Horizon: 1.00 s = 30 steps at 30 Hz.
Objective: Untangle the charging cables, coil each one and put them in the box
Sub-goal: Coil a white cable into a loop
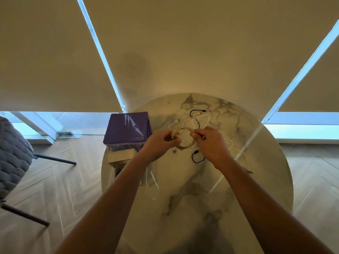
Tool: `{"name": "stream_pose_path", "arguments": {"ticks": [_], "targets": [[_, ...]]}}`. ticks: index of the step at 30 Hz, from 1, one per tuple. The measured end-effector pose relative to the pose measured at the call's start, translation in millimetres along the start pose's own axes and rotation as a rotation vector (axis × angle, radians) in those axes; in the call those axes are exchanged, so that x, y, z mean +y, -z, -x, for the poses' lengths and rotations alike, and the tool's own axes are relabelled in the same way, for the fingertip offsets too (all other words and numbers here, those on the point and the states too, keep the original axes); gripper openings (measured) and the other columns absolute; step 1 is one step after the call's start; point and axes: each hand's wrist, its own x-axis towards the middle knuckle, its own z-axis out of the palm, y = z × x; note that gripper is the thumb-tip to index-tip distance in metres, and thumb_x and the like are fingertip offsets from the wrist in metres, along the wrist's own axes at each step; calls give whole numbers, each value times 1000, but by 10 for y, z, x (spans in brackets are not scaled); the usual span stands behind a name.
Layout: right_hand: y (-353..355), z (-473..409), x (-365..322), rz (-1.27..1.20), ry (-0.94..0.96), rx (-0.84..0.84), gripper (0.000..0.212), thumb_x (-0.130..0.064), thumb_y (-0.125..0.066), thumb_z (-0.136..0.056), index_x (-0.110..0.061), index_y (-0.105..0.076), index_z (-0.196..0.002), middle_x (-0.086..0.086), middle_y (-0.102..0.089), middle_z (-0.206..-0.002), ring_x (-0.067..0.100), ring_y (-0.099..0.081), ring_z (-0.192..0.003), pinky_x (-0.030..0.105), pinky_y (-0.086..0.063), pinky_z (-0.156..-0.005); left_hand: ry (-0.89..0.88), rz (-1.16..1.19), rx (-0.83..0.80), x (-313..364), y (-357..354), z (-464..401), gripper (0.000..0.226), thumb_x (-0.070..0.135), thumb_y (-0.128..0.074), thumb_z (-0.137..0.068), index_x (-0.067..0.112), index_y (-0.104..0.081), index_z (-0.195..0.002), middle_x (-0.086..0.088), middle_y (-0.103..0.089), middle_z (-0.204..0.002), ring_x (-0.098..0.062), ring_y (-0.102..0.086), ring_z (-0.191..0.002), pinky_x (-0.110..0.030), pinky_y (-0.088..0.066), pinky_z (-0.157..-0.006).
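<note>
1. Both hands meet above the middle of the round marble table, each pinching one side of a coiled white cable: the left hand has its fingers curled round the coil's left edge, and the right hand grips the right edge between thumb and fingers.
2. One loose end of this coil, with a small plug, hangs just below the left hand.
3. More white cable lies in loose loops on the marble just beyond the hands, tangled with a black cable whose far end curves near the table's back edge; another black loop shows beneath the right hand.
4. A purple box sits at the table's left edge, left of the hands, its top glossy with a small label too small to read.
5. Pale cardboard boxes rest just in front of it, partly hidden by the left forearm; no writing on them can be made out.
6. A grey quilted chair stands on the herringbone wood floor at far left.
</note>
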Motion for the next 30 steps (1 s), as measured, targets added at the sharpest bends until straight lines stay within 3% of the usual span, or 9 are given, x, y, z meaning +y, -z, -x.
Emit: {"name": "stream_pose_path", "arguments": {"ticks": [3, 6, 11, 15, 21, 25, 27, 30], "targets": [[-22, -15, 12, 108, 70, -56, 25, -34, -56, -95, -24, -70, -114, -3, -56, -91, 20, -57, -89, 37, -48, -78, -77, 37, 68, 104, 20, -21, 28, 39, -63, -89, 26, -68, -112, 14, -69, -86, 5, -62, -77, -15, -49, -77], [-39, -6, 9, 90, 126, -75, 23, -33, -59, -93, -26, -71, -112, -1, -57, -89, 17, -55, -84, 33, -45, -73, -98, 85, 106, 150, 16, -47, 21, 34, -64, -89, 20, -74, -101, 10, -72, -80, 7, -60, -62, -10, -49, -67], [-2, 27, 72, 135, 143, -82, 25, -32, -58, -94, -26, -70, -115, -2, -61, -88, 17, -55, -87, 33, -44, -74, -53, 193, 231, 102, 10, -58, 10, 29, -65, -89, 25, -74, -87, -2, -74, -80, -16, -69, -71, -24, -57, -75], [22, 92, 170, 186, 143, -153, 26, -24, -54, -97, -18, -69, -117, 0, -62, -99, 20, -56, -100, 32, -46, -84, 37, 426, 285, 75, 88, -60, 13, 21, -65, -89, 24, -73, -79, -8, -74, -83, -19, -67, -75, -32, -59, -76], [22, 53, 226, 74, 71, -83, 23, -9, -60, -92, -8, -71, -112, -3, -54, -94, 22, -60, -93, 28, -46, -81, 153, 688, 157, 105, 84, 5, 12, 16, -62, -91, 11, -72, -94, -7, -74, -88, -16, -64, -81, -30, -59, -72], [68, 6, 229, 64, -23, -7, 24, -23, -57, -95, -13, -71, -111, 1, -58, -99, 14, -54, -85, 16, -32, -65, 211, 796, 78, 145, 80, 50, 13, 14, -60, -92, 9, -71, -94, -4, -73, -84, -13, -63, -75, -30, -60, -70], [77, 0, 222, -22, -68, 16, 23, -27, -56, -96, -16, -72, -106, 3, -65, -96, 16, -60, -84, 21, -38, -68, 229, 816, 41, 163, 79, 64, 13, 14, -60, -92, 8, -71, -96, -4, -72, -84, -12, -62, -72, -29, -60, -68], [80, 17, 155, -469, -167, 19, 19, -20, -56, -96, -10, -72, -100, 7, -71, -86, 18, -70, -77, 33, -55, -77, 237, 796, 23, 168, 66, 78, 14, 13, -61, -91, 9, -71, -99, -4, -71, -84, -12, -63, -70, -27, -59, -63]]}}
